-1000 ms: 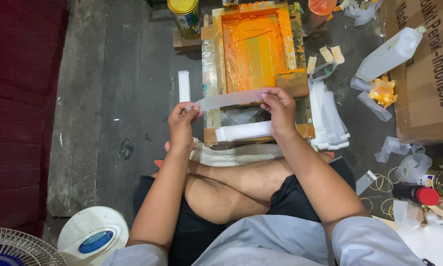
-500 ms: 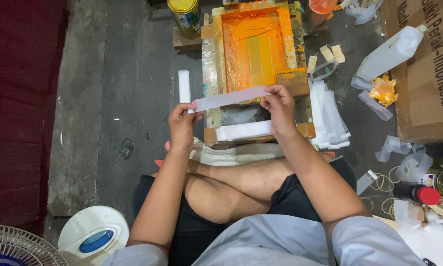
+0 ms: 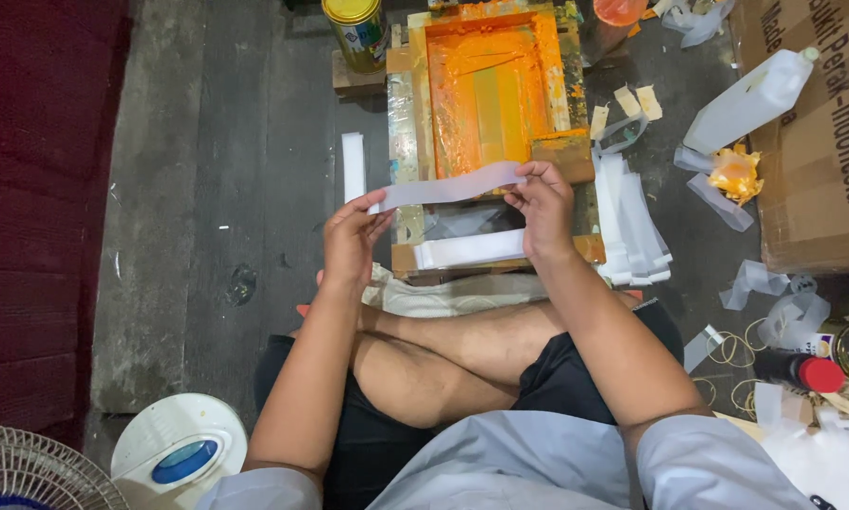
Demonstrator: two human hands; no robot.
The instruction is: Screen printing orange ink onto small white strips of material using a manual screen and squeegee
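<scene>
I hold a long white paper strip [image 3: 448, 186] stretched between both hands, above my crossed legs. My left hand [image 3: 351, 238] pinches its left end and my right hand [image 3: 542, 203] pinches its right end. Just beyond the strip lies a wooden screen-printing frame [image 3: 493, 85] smeared with orange ink. Another white strip [image 3: 470, 249] rests on the frame's near edge, below the one I hold.
A stack of white strips [image 3: 632, 222] lies right of the frame and a single strip [image 3: 353, 166] left of it. A yellow tin [image 3: 356, 30], a white plastic jug [image 3: 751, 98], a cardboard box [image 3: 816, 132] and a fan [image 3: 169, 453] stand around on the concrete floor.
The strip has tilted slightly, its left end dropping lower while my right hand stays near the frame. Both hands keep their grip.
</scene>
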